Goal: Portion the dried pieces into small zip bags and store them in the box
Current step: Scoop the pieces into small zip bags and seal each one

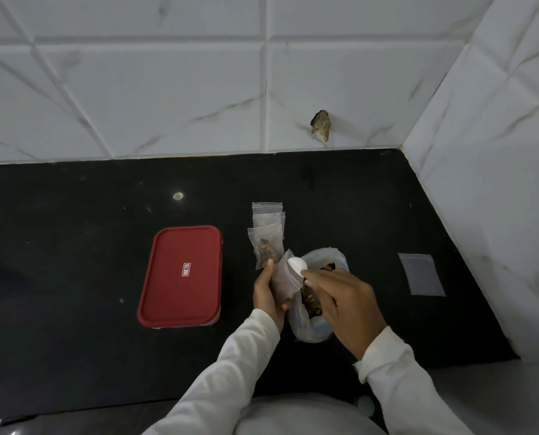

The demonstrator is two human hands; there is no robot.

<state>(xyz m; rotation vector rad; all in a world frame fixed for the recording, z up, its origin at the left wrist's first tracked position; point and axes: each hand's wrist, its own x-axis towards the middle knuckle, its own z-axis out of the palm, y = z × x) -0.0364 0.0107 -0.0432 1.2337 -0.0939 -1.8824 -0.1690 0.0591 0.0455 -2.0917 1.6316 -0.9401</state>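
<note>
I have the left hand wrapped round a small zip bag, fingers curled on its far side and thumb on the near side, with the mouth held up and tilted toward the right. The right hand pinches a white spoon near its bowl, and the bowl sits right at the bag's mouth. Whether the spoon is loaded I cannot tell.

Both hands are over the open plastic bag of dried pieces, which lies on the black worktop.

To do this pour well, I would squeeze the zip bag's edges lightly so the mouth bows open, get the spoon tip inside the lip before tipping, and turn it slowly. Working above the supply bag is sensible, since any spill should drop back in. I would also leave the zip strip free of crumbs, or it may not seal.

Three filled zip bags lie overlapped just behind the hands. A flat empty zip bag waits well apart on the right. The box, red lid on, stands to the left and looks untouched.
</note>
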